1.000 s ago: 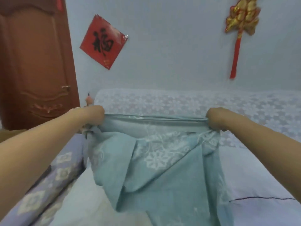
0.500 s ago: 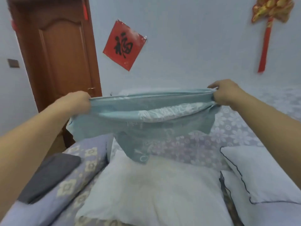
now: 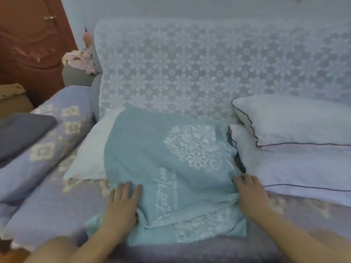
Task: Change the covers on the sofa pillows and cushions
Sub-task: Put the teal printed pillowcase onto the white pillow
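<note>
A teal pillow cover (image 3: 152,158) with a white floral print and script lettering lies spread over a bare white pillow (image 3: 89,154) on the sofa seat. My left hand (image 3: 121,202) lies flat on the cover's near left edge, fingers straight. At the cover's right edge my right hand (image 3: 250,194) rests with its fingers spread. The pillow's left part sticks out from under the cover; the rest of it is hidden.
Two white pillows with dark piping (image 3: 296,122) are stacked at the right. A lilac patterned quilt (image 3: 57,141) with a folded grey cloth (image 3: 20,131) lies at the left. A lace throw (image 3: 190,69) covers the sofa back. A brown door (image 3: 28,35) stands at far left.
The teal cover was held stretched in the air by both hands; now it lies on the white pillow and both hands rest flat on it. The view has tilted downward.
</note>
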